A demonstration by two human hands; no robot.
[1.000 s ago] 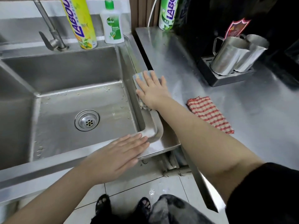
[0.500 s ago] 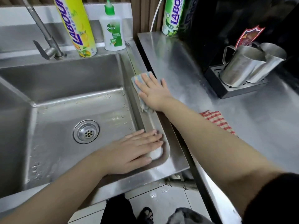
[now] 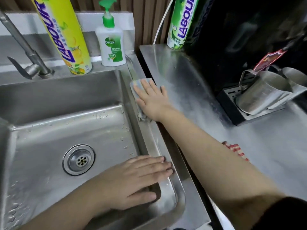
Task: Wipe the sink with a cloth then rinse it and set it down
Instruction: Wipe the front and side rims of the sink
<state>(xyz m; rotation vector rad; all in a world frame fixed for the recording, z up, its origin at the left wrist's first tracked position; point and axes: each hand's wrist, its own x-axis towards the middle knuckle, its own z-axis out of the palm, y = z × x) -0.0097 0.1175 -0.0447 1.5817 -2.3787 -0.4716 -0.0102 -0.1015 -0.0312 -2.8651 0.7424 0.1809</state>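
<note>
1. Pressing the cloth onto the sink's right rim, the right hand lies flat, fingers straight.
2. The left hand rests flat on the sink's front-right corner, fingers released.

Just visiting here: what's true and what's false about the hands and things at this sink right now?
The right hand presses a cloth on the sink's right rim. True.
The left hand holds a soap bottle. False: it lies flat on the sink's front corner, empty.
Water runs from the tap. False: no stream shows.
A red checked cloth lies on the counter. True.
</note>
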